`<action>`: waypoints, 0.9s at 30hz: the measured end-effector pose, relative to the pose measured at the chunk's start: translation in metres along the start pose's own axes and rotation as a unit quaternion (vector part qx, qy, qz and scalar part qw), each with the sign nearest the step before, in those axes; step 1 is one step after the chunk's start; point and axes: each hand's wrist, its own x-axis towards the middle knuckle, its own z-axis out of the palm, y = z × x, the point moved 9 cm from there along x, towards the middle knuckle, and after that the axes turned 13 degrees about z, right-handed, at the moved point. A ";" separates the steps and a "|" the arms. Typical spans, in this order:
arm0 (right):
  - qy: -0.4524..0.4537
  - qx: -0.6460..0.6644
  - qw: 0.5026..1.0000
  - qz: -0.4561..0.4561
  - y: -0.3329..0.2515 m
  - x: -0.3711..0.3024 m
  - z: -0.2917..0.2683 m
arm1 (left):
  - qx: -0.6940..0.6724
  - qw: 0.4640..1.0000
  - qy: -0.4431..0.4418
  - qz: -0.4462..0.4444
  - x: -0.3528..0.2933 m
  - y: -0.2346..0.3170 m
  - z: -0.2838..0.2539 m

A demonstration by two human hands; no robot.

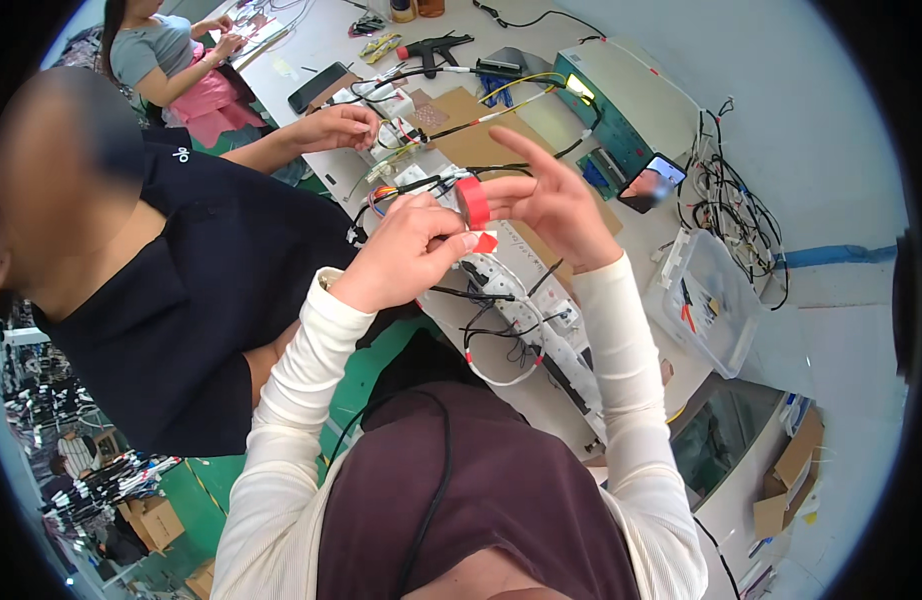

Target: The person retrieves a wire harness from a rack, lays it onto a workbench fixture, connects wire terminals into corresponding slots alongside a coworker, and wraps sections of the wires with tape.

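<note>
Above cluttered white tabletop (pixel 641 240): small red tape roll (pixel 473 201) on right hand (pixel 551 205), fingers spread; left hand (pixel 406 250) fingers pinched on loose red tape end (pixel 486 242).

Long white worktable (pixel 331 45) under bright even light, green floor (pixel 196 500), cardboard boxes (pixel 156 522) down left
</note>
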 end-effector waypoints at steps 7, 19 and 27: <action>0.112 0.030 0.993 -0.022 0.003 -0.030 0.027 | 0.165 0.985 0.048 0.032 0.000 0.023 -0.011; 0.519 -0.117 0.827 -0.179 0.094 -0.134 0.004 | 0.369 0.921 -0.063 0.109 0.008 -0.009 0.037; 0.694 -0.475 0.539 0.041 0.257 -0.387 0.039 | 0.360 0.928 0.004 0.098 0.001 0.001 0.012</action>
